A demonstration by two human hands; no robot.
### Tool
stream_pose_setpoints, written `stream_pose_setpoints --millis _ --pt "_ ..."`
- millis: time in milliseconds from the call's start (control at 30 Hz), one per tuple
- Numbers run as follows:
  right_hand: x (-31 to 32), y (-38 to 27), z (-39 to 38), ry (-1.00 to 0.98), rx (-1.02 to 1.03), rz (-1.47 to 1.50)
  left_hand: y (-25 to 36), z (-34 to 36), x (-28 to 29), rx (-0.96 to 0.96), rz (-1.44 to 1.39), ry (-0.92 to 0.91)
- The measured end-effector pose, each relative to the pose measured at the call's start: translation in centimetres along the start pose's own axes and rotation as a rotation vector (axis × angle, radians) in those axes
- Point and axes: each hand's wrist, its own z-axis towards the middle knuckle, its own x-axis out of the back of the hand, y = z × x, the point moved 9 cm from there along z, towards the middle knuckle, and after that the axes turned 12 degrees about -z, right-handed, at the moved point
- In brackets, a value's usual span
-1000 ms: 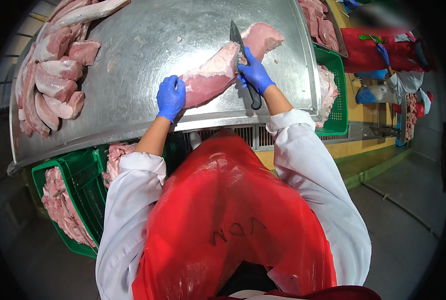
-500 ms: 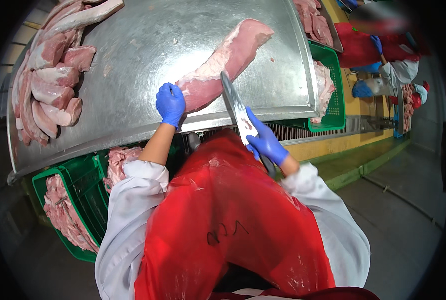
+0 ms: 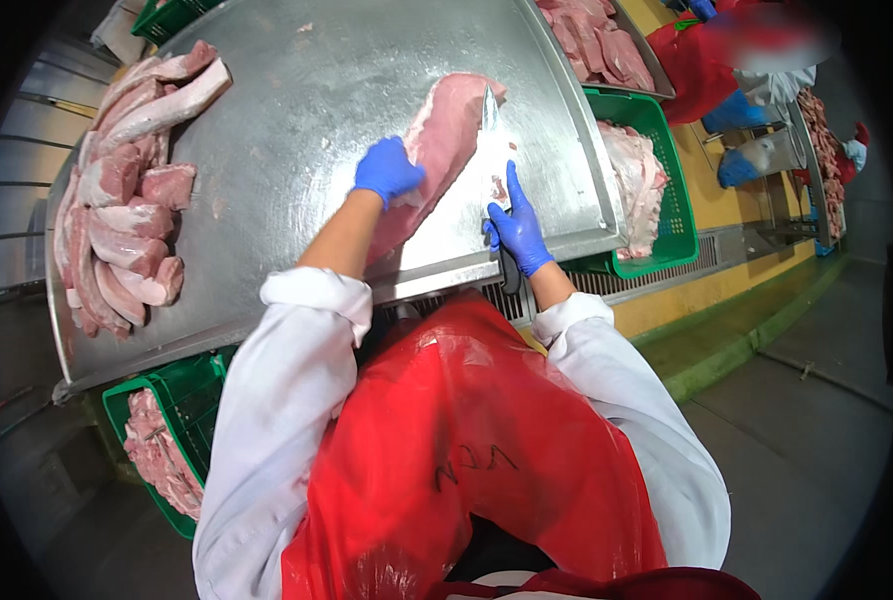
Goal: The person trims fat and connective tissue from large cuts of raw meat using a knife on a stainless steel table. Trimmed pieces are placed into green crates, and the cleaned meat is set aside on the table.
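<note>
A long piece of raw meat (image 3: pixel 449 135), pink with a paler strip along its left side, lies slantwise on the steel table (image 3: pixel 306 130). My left hand (image 3: pixel 390 169), in a blue glove, grips the meat by its left edge, fingers curled in. In my blue-gloved right hand (image 3: pixel 519 232) is a knife (image 3: pixel 490 118) with a long blade and a dark handle. Its blade points away from me, close along the meat's right side, and the index finger stretches forward beside it. Whether the edge touches the meat I cannot tell.
A heap of cut meat pieces (image 3: pixel 131 220) covers the table's left side. Green crates of meat stand at the right (image 3: pixel 678 190) and lower left (image 3: pixel 191 400). A tray of meat (image 3: pixel 606 45) is at the far right. Beyond, a person in a red apron (image 3: pixel 688 70) stands.
My left hand has shifted from the meat's near end to farther up its left edge. The meat lies more steeply. The knife has moved right and now points straight away from me.
</note>
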Motion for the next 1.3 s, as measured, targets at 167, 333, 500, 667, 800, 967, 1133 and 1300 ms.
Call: stream_pose_setpoints --millis 167,333,500,667,800,967,1133,1300 --pt "0.1 0.9 2.7 0.001 -0.027 -0.019 3.2 -1.2 -0.1 0.028 0.106 -0.183" --pt "-2.0 0.1 4.0 -0.058 -0.087 -0.022 -2.8 -0.8 0.4 0.317 -0.309 0.002" --pt "-7.3 -2.3 7.6 -0.173 0.014 -0.049 -3.0 0.5 -0.5 0.307 -0.368 -0.041" --pt "-9.3 -5.1 1.2 -0.531 -0.046 -0.494 -7.5 0.5 0.2 0.259 -0.270 0.125" --pt "-8.5 -3.3 0.2 -0.506 0.007 -0.545 -5.3 -0.7 0.4 0.221 -0.469 0.147" --pt "-10.1 -5.8 0.9 -0.553 -0.013 -0.470 -6.6 -0.3 1.5 0.163 -0.579 0.159" --pt "-9.8 -3.7 -4.0 -0.614 0.010 -0.422 -8.7 -2.3 2.9 0.204 -0.816 0.153" --pt "-14.5 -4.0 1.6 -0.513 -0.043 -0.345 -6.6 -1.7 4.4 0.131 -0.836 0.119"
